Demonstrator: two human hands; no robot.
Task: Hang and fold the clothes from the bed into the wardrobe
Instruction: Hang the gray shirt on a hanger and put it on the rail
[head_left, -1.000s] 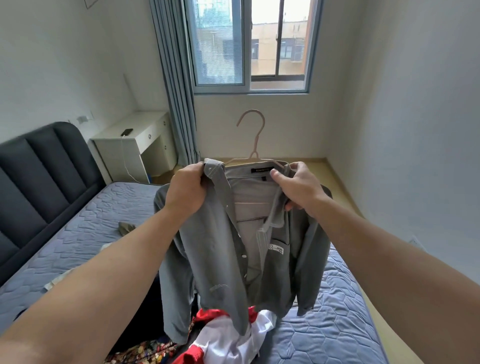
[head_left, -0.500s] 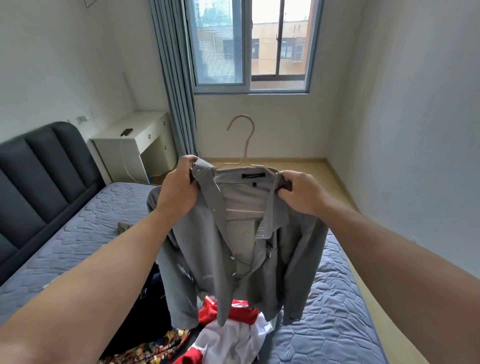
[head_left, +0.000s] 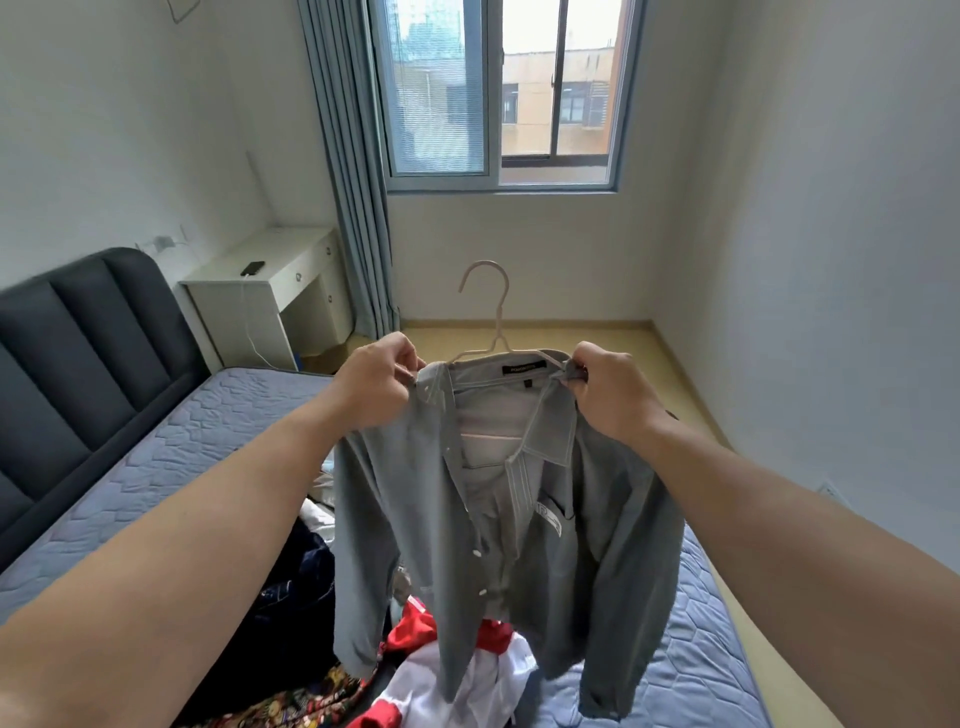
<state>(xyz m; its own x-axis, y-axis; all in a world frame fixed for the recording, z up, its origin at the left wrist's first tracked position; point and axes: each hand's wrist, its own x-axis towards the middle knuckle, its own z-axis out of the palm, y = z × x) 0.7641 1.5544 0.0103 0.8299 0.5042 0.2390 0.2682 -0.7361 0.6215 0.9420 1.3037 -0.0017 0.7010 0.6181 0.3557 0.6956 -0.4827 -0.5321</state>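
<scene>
At nine o'clock lies the bed (head_left: 182, 457). The left hand (head_left: 376, 382) pinches the nine o'clock end of the collar of the grey shirt (head_left: 519, 519), which hangs on a white hanger (head_left: 491, 312) above the clothes pile (head_left: 457, 670) at six o'clock. The right hand (head_left: 610, 395) pinches the collar's three o'clock end.

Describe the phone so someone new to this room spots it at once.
By the window, left of the curtain, stands a white desk beside the dark headboard. The phone lies on its top, the only dark thing there, a white cable trailing from it.
</scene>
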